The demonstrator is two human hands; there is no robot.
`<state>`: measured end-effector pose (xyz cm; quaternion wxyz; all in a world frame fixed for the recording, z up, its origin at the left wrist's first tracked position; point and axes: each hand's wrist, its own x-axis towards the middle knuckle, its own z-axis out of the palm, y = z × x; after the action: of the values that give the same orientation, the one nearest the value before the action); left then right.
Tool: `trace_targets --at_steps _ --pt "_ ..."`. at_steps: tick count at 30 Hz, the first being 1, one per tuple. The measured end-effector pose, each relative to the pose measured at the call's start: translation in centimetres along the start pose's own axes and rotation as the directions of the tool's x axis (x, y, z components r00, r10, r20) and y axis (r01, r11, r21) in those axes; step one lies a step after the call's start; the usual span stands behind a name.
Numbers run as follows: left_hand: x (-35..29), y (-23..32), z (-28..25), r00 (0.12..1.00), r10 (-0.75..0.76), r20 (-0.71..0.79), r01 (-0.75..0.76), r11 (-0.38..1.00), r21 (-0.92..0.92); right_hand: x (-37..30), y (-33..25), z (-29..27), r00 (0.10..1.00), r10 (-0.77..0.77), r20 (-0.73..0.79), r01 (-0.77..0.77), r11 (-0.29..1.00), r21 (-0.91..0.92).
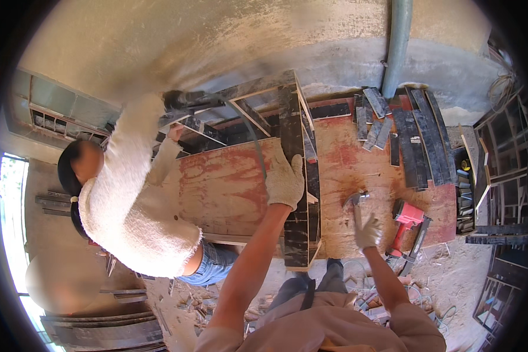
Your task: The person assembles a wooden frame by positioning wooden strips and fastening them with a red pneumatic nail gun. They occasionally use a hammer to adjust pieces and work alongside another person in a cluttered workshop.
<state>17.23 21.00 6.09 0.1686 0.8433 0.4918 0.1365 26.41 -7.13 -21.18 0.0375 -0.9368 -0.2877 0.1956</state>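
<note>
Nearest me, two forearms reach over the worktable (346, 176). One hammer (358, 205) lies on its right half, long axis running away from the wearer, head toward the wall (334, 64), claw left. Its handle end meets the gloved right hand (368, 232); I can't tell whether the fingers grasp it. The gloved left hand (286, 183) rests on one dark frame's (293, 226) board, which also points wallward; its grip is unclear. One red nail gun (406, 220), one co-worker (135, 211). Red-stained plywood tops the table; debris litters the floor (452, 276).
</note>
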Motion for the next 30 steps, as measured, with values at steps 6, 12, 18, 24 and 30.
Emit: trace_targets --at_steps 6,12,18,24,30 --pt "1.5 2.0 0.2 0.996 0.086 0.008 -0.085 0.99 -0.112 8.0 -0.7 4.2 0.988 -0.136 0.069 0.096 0.906 0.413" --pt "3.8 1.6 -1.4 0.97 -0.135 0.203 0.194 0.933 -0.304 11.9 -2.4 -7.5 0.931 0.049 0.363 -0.238 0.833 0.5" --pt "13.3 3.1 -0.3 0.924 -0.254 0.286 0.342 0.883 -0.321 6.5 -13.6 -35.0 0.874 -0.387 -0.293 0.475 0.552 0.686" --pt "14.1 2.5 1.1 0.911 -0.272 0.309 0.375 0.858 -0.35 9.1 -23.0 -43.8 0.794 -0.416 -0.444 0.603 0.447 0.661" --pt "14.4 0.8 6.7 0.988 0.057 0.145 -0.049 0.997 -0.058 17.1 -23.0 -36.0 0.599 -0.675 -0.431 0.772 0.631 0.083"
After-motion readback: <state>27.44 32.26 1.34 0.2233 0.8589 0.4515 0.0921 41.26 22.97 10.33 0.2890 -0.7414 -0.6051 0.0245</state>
